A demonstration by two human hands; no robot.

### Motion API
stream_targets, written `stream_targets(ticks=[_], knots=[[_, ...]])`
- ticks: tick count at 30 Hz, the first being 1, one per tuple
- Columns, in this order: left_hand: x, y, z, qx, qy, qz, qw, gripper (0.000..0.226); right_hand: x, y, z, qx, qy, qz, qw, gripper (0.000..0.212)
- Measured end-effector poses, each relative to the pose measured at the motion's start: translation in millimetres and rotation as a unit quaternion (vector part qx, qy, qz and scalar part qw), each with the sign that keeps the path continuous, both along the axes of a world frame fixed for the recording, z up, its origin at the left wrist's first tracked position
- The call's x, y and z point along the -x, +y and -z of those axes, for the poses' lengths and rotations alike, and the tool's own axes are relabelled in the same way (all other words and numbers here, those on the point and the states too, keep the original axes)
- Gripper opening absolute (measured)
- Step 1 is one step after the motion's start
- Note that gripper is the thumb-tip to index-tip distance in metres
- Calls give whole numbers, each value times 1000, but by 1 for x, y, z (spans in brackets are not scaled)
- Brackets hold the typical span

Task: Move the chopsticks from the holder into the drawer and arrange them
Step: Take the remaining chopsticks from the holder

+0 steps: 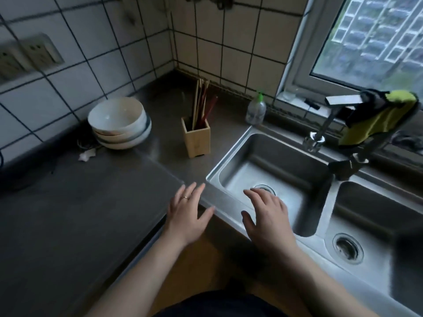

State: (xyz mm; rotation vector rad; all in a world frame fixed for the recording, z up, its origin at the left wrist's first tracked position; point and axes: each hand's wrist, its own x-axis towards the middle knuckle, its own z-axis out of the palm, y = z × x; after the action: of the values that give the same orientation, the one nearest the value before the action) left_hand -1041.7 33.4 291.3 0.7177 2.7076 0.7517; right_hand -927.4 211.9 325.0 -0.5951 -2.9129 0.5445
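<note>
A square wooden holder (198, 139) stands on the grey counter (75, 216) just left of the sink. Several chopsticks (201, 103), some pale and some dark red, stick up out of it and lean slightly. My left hand (189, 213), with a ring on one finger, hovers over the counter's front edge, fingers spread and empty. My right hand (268, 216) hovers over the near rim of the left sink basin, fingers apart, holding nothing. Both hands are well short of the holder. No drawer is in sight.
Three stacked white bowls (120, 123) sit at the back left by the tiled wall. A double steel sink (325, 202) fills the right, with a tap (320, 131), a yellow cloth (380, 117) draped on it, and a soap bottle (256, 109) behind.
</note>
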Motion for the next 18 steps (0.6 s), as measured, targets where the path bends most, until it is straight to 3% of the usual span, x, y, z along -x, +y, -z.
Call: stream_targets(ticks=[9, 18], knots=[[83, 29, -7, -53, -22, -88, 994, 66, 108, 39, -16, 2, 13, -70, 997, 50], [202, 51, -8, -94, -50, -107, 989, 67, 211, 49, -28, -3, 37, -67, 997, 52]])
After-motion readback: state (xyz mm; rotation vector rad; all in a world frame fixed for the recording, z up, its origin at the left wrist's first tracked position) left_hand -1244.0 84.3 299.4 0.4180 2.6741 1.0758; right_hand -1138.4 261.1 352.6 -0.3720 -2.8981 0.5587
